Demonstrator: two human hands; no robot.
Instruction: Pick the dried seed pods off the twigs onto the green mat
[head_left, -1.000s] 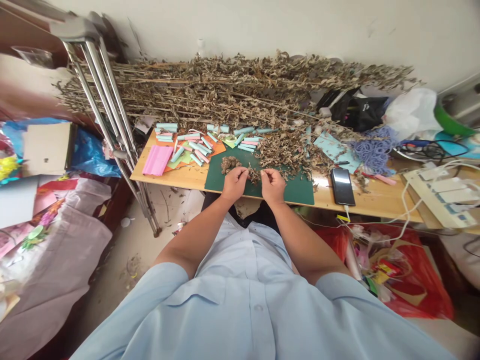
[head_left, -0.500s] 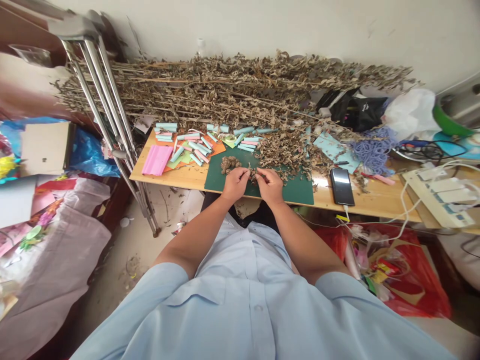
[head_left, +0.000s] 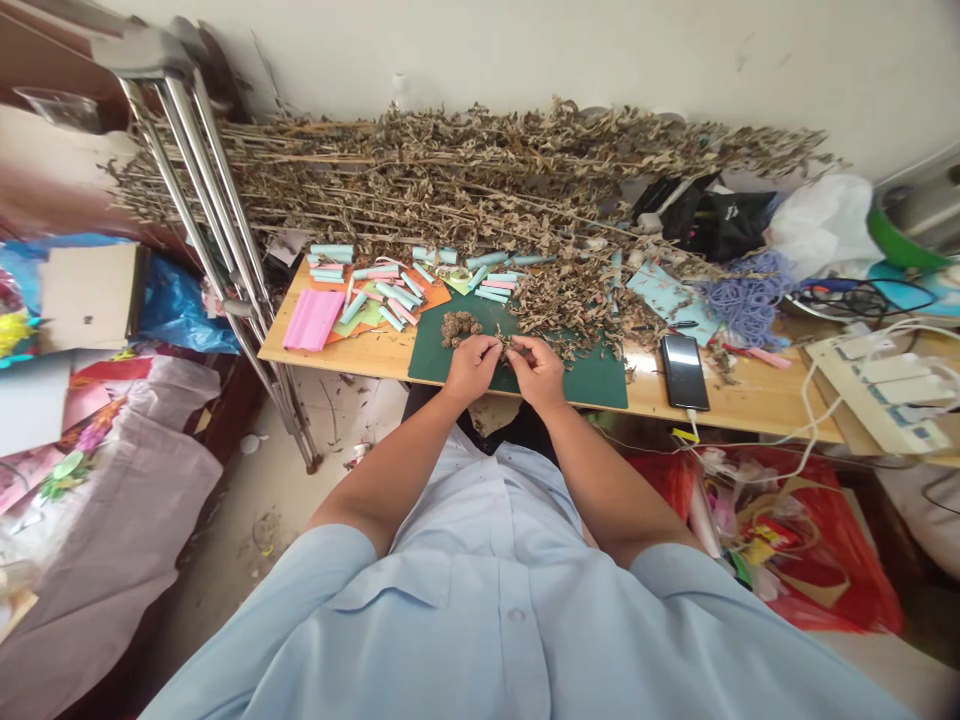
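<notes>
My left hand (head_left: 472, 366) and my right hand (head_left: 538, 370) meet over the front edge of a green cutting mat (head_left: 592, 385). Both are closed, thumbs and fingertips pinching dried leaves (head_left: 504, 340) between them. The bit they hold is small and partly covered by the fingers. Just beyond my left hand sits a small heap of rolled brown leaf balls (head_left: 459, 326). A loose pile of crumbled dry leaves (head_left: 562, 305) covers the mat's back right, beyond my right hand.
Long dried leafy stalks (head_left: 450, 180) lie along the wall. Pink and blue paper rolls (head_left: 397, 295) and a pink paper stack (head_left: 313, 318) are on the left. A phone (head_left: 684, 372) and power strip (head_left: 877, 390) lie right. Metal crutches (head_left: 217, 210) lean at the table's left end.
My fingertips have come slightly closer together around the dried leaves. The leaf heaps and the other things on the table look the same.
</notes>
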